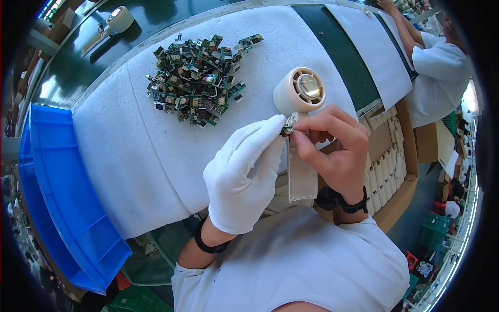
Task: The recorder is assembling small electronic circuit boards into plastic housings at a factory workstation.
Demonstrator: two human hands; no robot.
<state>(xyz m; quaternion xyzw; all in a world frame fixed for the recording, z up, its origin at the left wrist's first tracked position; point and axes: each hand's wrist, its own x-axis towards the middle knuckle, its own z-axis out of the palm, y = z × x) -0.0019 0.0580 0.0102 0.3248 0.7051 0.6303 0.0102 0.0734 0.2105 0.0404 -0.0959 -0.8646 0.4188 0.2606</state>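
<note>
My left hand (241, 174), in a white glove, pinches a small green circuit board (286, 130) between its fingertips. Bare and wearing a dark wristband, my right hand (338, 148) closes thumb and forefinger at the board's right side; whatever thin part lies between them is too small to make out. Just beyond my fingers is the round head of a cream handheld fan (291, 92). Its handle shell (302, 179) runs toward me beneath my hands, with the hollow inside showing. Farther left, a heap of small green circuit boards (197, 78) lies on the white foam sheet (130, 171).
A blue plastic bin (73, 197) stands at the left. On the right, a cardboard box (403, 192) holds rows of cream shells (384, 171). Another fan (119, 21) lies at the far left on the green table. A co-worker in white (439, 67) sits at the far right.
</note>
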